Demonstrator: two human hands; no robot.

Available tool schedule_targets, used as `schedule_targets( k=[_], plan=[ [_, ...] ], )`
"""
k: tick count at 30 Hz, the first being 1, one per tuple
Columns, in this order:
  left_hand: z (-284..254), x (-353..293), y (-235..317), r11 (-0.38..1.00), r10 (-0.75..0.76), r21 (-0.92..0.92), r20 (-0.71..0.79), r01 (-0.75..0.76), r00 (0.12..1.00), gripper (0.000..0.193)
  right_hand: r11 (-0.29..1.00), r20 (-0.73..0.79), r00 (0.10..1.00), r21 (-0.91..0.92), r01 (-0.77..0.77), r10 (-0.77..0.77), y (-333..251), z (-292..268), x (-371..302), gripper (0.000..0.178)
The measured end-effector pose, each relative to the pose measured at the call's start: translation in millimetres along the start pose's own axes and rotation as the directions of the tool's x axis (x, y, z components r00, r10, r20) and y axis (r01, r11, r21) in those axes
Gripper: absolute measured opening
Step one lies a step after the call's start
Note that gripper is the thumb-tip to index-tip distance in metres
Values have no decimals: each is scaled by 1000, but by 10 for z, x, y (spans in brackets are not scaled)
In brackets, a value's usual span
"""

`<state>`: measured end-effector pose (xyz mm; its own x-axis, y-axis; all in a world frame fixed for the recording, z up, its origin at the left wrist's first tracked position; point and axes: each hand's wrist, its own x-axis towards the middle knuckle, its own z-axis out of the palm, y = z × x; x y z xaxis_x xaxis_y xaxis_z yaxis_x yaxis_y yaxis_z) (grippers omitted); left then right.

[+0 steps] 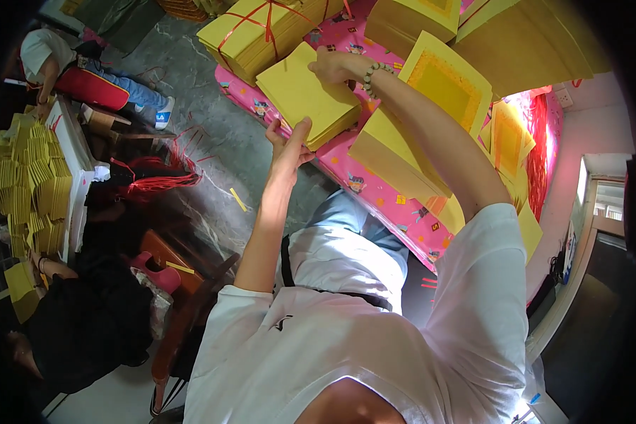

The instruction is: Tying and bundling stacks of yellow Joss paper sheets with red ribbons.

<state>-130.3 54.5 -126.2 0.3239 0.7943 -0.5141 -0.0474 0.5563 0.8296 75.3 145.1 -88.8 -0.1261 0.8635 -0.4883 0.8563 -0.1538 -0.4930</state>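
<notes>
Gripping, seemingly, a yellow paper stack: left hand, right hand.

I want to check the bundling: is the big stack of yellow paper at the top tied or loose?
Tied. A red string crosses over the big yellow stack in both directions.

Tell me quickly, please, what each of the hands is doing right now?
Left hand: open, fingers spread, touching the near edge of the yellow paper stack.
Right hand: resting on the stack's far edge; grip cannot be told.
</notes>
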Motion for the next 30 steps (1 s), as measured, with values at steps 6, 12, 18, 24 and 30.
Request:
schedule_targets(
  k=[6, 12, 18, 24, 30],
  plan=[
    [52, -154, -113, 998, 4, -68, -46, -7, 999, 85, 987, 16, 989, 56, -150, 149, -101, -50, -38, 61],
    [-386, -75, -213, 997, -74, -27, 55, 76, 996, 69, 996, 129, 989, -52, -73, 79, -522, -66, -359, 65],
    [-292, 103, -15, 960, 92, -274, 138, -52, 986, 50, 997, 128, 989, -3, -75, 75, -509, -64, -363, 67],
    [-377, -93, 111, 904, 50, -427, 159, 23, 986, 48, 993, 88, 996, 121, 1, -11, -539, -38, -423, 69],
    [-372, -586, 605, 856, 169, -515, 187, -50, 968, 48, 955, -77, 987, 249, 158, -143, -881, -254, -954, 74]
  ],
)
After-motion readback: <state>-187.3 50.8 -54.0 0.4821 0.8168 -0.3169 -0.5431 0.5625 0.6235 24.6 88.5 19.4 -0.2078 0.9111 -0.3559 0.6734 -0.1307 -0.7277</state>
